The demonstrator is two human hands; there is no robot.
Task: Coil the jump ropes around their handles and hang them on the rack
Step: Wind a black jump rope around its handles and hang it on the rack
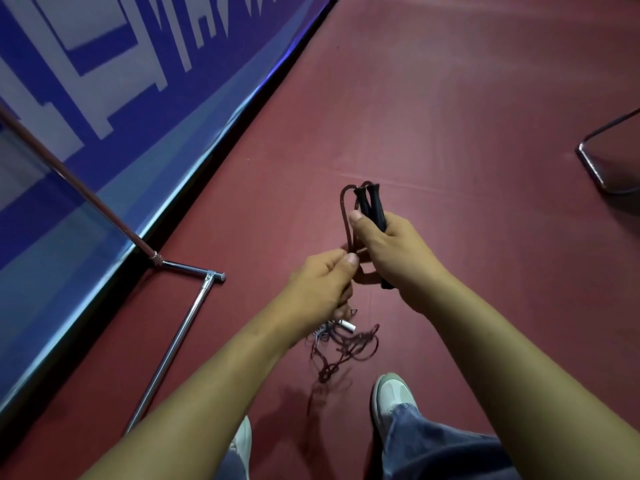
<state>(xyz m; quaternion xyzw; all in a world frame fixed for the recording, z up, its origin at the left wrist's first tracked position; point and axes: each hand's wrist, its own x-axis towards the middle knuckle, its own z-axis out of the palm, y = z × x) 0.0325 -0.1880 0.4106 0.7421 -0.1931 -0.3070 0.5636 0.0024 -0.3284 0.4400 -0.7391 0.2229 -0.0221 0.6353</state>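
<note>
Right hand [391, 251] clamps both handles [372, 209] together as a core; left hand [322, 282] fingers pinch the rope [346, 216], feeding wraps. Slack piled on floor [450, 98].

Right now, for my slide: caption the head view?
Right hand grips both black handles; left hand pinches the dark red cord above tangled ropes.

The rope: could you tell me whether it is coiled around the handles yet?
Not coiled: the handles in the right hand are bare; the rope loops loosely beside them.
</note>
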